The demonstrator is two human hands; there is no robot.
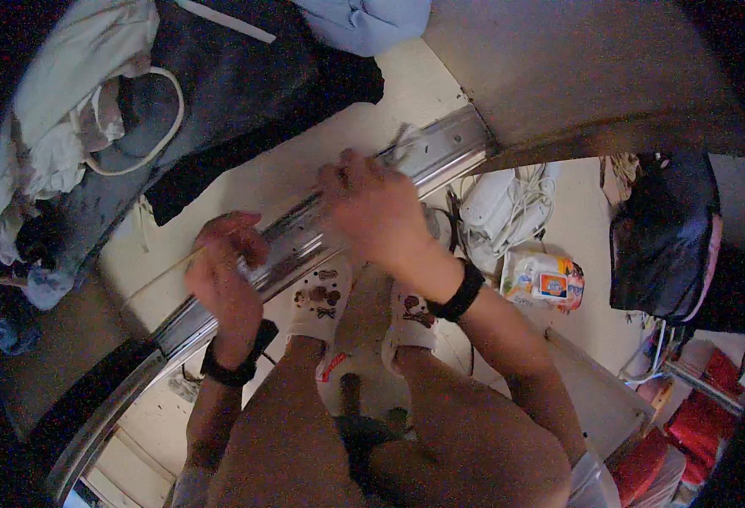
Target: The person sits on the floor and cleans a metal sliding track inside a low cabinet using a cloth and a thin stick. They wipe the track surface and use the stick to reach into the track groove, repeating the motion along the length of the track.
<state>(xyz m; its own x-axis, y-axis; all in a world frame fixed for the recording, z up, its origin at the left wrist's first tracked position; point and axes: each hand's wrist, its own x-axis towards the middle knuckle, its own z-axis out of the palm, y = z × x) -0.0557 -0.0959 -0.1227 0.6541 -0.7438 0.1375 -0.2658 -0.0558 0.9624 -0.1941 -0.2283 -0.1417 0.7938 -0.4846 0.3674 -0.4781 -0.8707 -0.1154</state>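
A metal rail [293, 244], like a sliding-door track, runs diagonally across the floor before me, with dark specks on its surface. My left hand [225, 263] is at the rail's left part with its fingers curled; a small pale patch shows by the fingers, too blurred to name. Farther up the rail, my right hand [372, 206] is bent over the metal, back of the hand upward. Motion blurs its fingers, and they partly hide the rail. A whitish blurred thing [405, 141] lies just beyond them on the rail. Whether either hand grips anything is unclear.
My feet in printed white footwear [321, 295] stand close behind the rail. At right are a white power strip [490, 200] with tangled cables, a wet-wipes pack [543, 282], a dark bag [661, 247] and red cloth [702, 419]. White fabric [87, 82] hangs upper left; a brown panel [575, 76] stands upper right.
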